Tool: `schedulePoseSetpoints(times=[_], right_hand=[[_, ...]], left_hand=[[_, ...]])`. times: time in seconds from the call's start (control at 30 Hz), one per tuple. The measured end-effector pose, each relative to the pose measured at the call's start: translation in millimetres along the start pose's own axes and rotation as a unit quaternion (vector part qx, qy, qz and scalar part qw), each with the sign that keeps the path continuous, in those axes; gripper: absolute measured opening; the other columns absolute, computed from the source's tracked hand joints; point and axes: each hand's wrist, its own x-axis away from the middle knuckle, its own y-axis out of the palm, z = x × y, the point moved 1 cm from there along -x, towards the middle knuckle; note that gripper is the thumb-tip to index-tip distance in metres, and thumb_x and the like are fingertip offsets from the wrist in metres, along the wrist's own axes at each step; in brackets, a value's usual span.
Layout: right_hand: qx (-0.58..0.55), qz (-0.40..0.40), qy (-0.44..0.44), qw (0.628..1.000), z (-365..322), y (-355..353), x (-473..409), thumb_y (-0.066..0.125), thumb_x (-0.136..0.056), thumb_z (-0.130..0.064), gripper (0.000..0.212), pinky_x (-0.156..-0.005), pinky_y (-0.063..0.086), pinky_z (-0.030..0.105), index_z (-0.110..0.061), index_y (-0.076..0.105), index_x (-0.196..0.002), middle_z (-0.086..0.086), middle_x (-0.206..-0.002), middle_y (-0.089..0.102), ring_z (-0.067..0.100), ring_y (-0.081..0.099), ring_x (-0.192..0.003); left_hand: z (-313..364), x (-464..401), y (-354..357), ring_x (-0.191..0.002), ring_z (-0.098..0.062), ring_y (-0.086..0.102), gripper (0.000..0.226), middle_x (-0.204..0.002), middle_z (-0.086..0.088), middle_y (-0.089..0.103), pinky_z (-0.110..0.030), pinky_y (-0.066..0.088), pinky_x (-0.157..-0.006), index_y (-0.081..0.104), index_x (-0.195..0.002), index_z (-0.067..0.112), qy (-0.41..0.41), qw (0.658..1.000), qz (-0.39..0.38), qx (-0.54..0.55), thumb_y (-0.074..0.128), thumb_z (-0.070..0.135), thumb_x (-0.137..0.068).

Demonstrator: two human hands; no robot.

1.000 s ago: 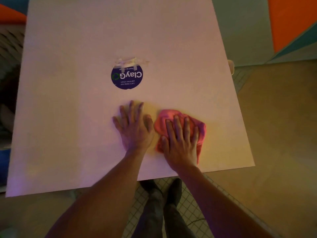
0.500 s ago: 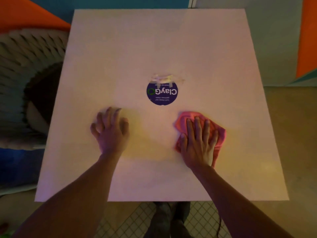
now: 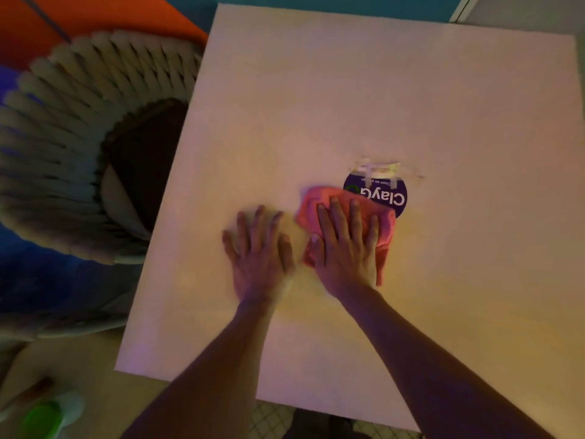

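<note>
A pink cloth point(image 3: 384, 229) lies bunched on the white square table point(image 3: 348, 90). My right hand point(image 3: 345, 248) presses flat on the cloth with straight fingers. The cloth's far edge covers the near part of a round dark-blue "ClayGo" sticker point(image 3: 391, 196), which has torn white tape point(image 3: 380, 168) at its far side. Just left of the cloth, my left hand point(image 3: 261, 251) rests flat on the bare tabletop, fingers spread.
A woven grey chair point(image 3: 63, 147) with a dark seat stands against the table's left side. A green-topped object point(image 3: 44, 416) sits at the bottom left. Orange and teal walls rise behind. Tiled floor and my feet show below the near edge.
My right hand has slid the cloth left and forward onto the sticker's edge. The two hands are close together again, and the view has swung left toward the chair.
</note>
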Motion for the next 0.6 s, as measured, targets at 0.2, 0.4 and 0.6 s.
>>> schedulePoseSetpoints(times=[0.2, 0.4, 0.6], right_hand=[[-0.034, -0.035, -0.059, 0.997, -18.6, -2.4, 55.9, 0.037, -0.098, -0.046, 0.057, -0.117, 0.012, 0.061, -0.028, 0.033, -0.153, 0.001, -0.161, 0.028, 0.031, 0.016, -0.151], [-0.142, -0.005, -0.022, 0.99, 31.8, -31.2, 79.7, 0.037, -0.1, -0.044, 0.057, -0.121, 0.013, 0.055, -0.028, 0.027, -0.153, 0.006, -0.161, 0.026, 0.03, 0.016, -0.151], [-0.121, -0.027, 0.052, 0.991, 92.4, -29.9, 96.0, 0.025, -0.1, -0.045, 0.057, -0.117, 0.023, 0.057, -0.024, 0.029, -0.153, 0.008, -0.161, 0.027, 0.032, 0.02, -0.149]], left_hand=[[-4.7, -1.9, -7.5, -0.151, -0.03, 0.022, 0.051, -0.159, 0.005, 0.034, -0.058, 0.015, -0.119, 0.043, -0.145, 0.032, 0.01, 0.999, 0.016, 0.045, 0.038, 0.035, -0.094], [-0.9, 3.0, -14.7, -0.145, -0.029, 0.035, 0.047, -0.15, 0.004, 0.048, -0.057, 0.023, -0.117, 0.051, -0.138, 0.027, -0.001, 0.994, 0.051, 0.101, 0.04, 0.037, -0.094], [92.2, 32.3, -24.0, -0.148, -0.029, 0.028, 0.046, -0.156, 0.004, 0.04, -0.055, 0.02, -0.118, 0.05, -0.142, 0.032, 0.126, 0.989, 0.013, 0.072, 0.039, 0.047, -0.099]])
